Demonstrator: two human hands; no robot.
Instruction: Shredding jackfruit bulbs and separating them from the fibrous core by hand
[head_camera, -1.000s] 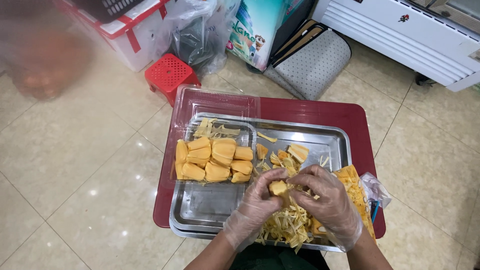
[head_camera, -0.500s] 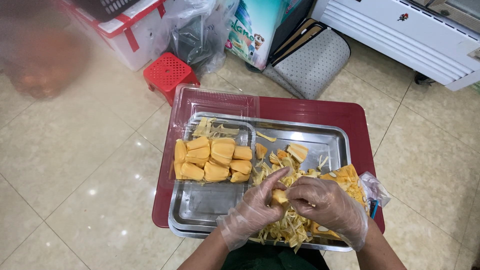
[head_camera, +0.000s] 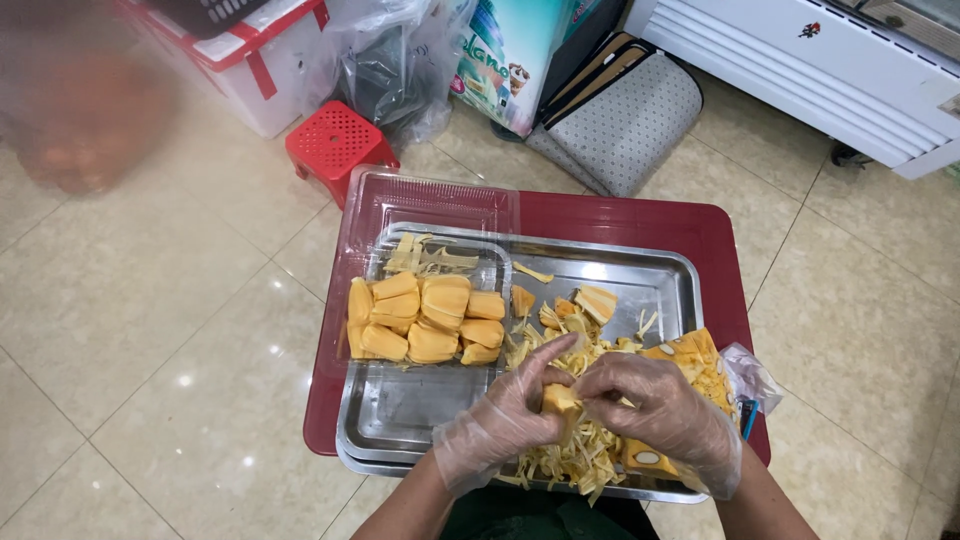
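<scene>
Both hands wear clear plastic gloves. My left hand (head_camera: 505, 420) and my right hand (head_camera: 660, 405) meet over the front of a steel tray (head_camera: 400, 420), together gripping one orange-yellow fruit pod (head_camera: 558, 398). Under them lies a heap of pale yellow fibrous strands (head_camera: 565, 455). A chunk of the cut fruit with rind (head_camera: 685, 360) sits by my right hand. Cleaned orange pods (head_camera: 425, 318) are stacked in a clear plastic box (head_camera: 420, 205) resting on the tray's left part.
The tray rests on a low red table (head_camera: 620, 220) over a beige tiled floor. A red plastic stool (head_camera: 338, 145), a white crate with red trim (head_camera: 240, 60), plastic bags and a grey cushion (head_camera: 625, 125) stand behind. A white appliance (head_camera: 800, 70) fills the far right.
Both hands with the pod have shifted slightly lower toward the tray's front edge, fingers working around the pod. The stacked pods have not moved.
</scene>
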